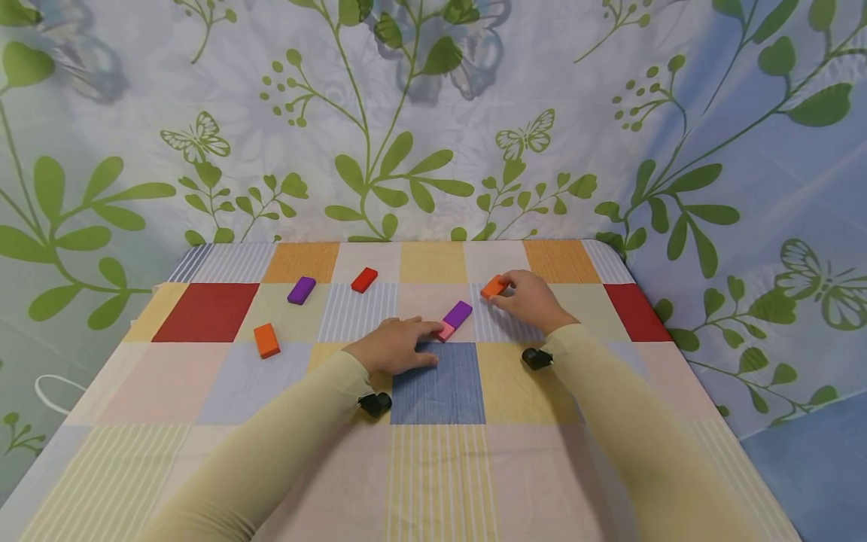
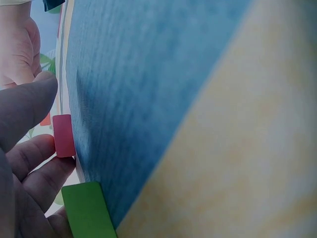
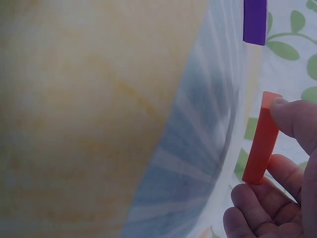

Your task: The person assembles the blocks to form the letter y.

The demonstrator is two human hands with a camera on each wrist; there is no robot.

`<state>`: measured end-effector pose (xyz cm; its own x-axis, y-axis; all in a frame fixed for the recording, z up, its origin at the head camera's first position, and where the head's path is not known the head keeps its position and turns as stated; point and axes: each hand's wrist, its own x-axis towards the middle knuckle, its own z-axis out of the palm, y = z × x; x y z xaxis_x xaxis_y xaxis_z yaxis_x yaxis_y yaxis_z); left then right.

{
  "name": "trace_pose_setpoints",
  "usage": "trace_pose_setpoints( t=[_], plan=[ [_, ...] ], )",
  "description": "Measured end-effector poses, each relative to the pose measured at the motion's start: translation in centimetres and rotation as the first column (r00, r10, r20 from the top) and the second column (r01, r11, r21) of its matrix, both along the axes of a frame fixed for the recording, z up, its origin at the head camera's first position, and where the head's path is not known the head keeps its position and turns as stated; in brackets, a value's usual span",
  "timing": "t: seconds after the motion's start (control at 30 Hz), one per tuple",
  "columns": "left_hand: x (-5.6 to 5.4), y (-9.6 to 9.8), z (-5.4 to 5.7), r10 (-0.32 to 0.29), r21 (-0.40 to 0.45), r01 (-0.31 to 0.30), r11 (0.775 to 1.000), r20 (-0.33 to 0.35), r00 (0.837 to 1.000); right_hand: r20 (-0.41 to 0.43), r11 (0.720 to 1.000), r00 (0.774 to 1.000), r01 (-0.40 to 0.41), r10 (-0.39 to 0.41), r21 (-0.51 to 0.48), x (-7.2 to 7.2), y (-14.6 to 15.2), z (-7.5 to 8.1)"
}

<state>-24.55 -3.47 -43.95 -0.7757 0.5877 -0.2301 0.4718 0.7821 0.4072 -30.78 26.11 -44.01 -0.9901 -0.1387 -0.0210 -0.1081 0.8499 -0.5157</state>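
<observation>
An orange block [image 1: 494, 287] is pinched between the thumb and fingers of my right hand [image 1: 535, 299]; the right wrist view shows the same orange block [image 3: 262, 141] tilted, its end under the thumb. My left hand [image 1: 396, 345] lies low over the cloth, its fingertips at a pink block [image 1: 445, 331] and its thumb held apart. That pink block lies end to end with a purple block [image 1: 458, 313], in one slanting line. In the left wrist view a green block [image 2: 89, 210] is beside the lower fingers; the left hand hides it from the head view.
On the patchwork cloth [image 1: 433, 467], to the left, lie another purple block [image 1: 301, 290], a red block [image 1: 364, 280] and a second orange block [image 1: 267, 341]. A leaf-patterned curtain [image 1: 311, 188] hangs behind the table and along its sides.
</observation>
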Motion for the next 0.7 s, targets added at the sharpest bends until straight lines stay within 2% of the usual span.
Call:
trace_pose_setpoints(
  t=[0.7],
  plan=[
    [-0.1,0.1,-0.1,0.003,-0.020,-0.003,1.000,-0.009,1.000,0.009,1.000,1.000,-0.014,0.014,0.003,-0.4,-1.5,-0.3]
  ],
)
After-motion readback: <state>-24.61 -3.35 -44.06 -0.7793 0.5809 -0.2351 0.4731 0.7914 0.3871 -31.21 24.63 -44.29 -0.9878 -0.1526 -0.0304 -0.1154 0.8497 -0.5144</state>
